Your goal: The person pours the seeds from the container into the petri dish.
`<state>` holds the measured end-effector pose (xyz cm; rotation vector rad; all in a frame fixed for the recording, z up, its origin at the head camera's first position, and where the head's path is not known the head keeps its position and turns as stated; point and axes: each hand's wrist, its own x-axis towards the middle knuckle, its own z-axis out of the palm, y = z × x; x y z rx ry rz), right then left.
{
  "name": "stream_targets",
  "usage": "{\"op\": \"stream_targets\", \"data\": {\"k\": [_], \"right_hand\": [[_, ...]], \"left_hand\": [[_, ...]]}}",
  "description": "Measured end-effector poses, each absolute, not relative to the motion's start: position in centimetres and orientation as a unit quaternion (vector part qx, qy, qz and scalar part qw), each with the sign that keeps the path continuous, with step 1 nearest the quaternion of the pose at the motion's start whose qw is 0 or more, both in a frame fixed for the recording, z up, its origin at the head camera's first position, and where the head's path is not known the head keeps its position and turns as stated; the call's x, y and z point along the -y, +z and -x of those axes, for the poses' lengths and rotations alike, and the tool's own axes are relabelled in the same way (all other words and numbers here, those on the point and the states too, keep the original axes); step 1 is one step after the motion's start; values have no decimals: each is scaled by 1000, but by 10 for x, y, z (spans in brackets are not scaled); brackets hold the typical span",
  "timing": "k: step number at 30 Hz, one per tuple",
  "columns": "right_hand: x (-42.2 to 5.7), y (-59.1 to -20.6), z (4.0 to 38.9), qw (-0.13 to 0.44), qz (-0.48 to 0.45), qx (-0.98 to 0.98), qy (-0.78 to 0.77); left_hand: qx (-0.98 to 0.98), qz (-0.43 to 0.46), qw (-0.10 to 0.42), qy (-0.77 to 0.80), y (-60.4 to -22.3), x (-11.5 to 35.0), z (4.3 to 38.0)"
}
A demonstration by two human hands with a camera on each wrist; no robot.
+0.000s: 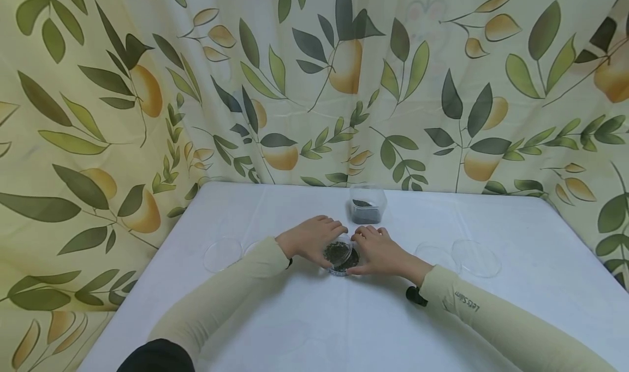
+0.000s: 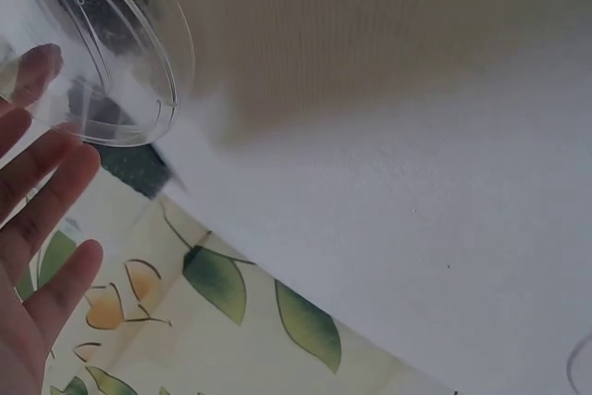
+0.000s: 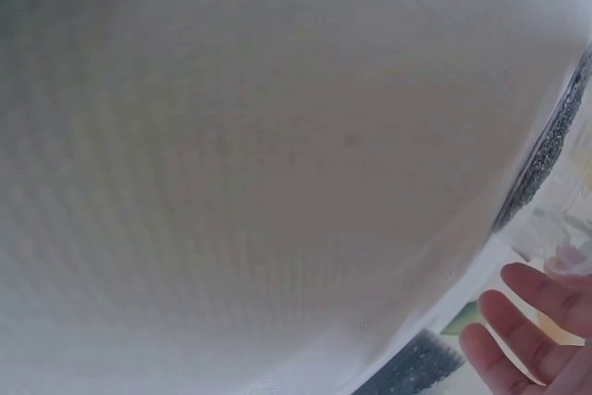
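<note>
Left hand, right hand — both clamped round a clear, round plastic dish of dark bits — it's squarely between them!

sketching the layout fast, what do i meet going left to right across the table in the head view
Leftmost clear disc, left hand, clear dishware with dark granules, right hand, another clear disc, rightmost clear disc.

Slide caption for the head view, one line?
Left hand and right hand holding a clear dish of dark grains, tub behind.
</note>
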<state>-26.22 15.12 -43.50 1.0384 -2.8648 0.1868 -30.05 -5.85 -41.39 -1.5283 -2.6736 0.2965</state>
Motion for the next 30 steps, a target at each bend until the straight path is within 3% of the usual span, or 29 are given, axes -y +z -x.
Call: {"op": "stream_targets", "data": {"k": [30], "right_hand": [[-164, -435, 264, 26, -318, 947, 27]], "left_hand": [[904, 421, -6, 81, -429, 41, 288]]}}
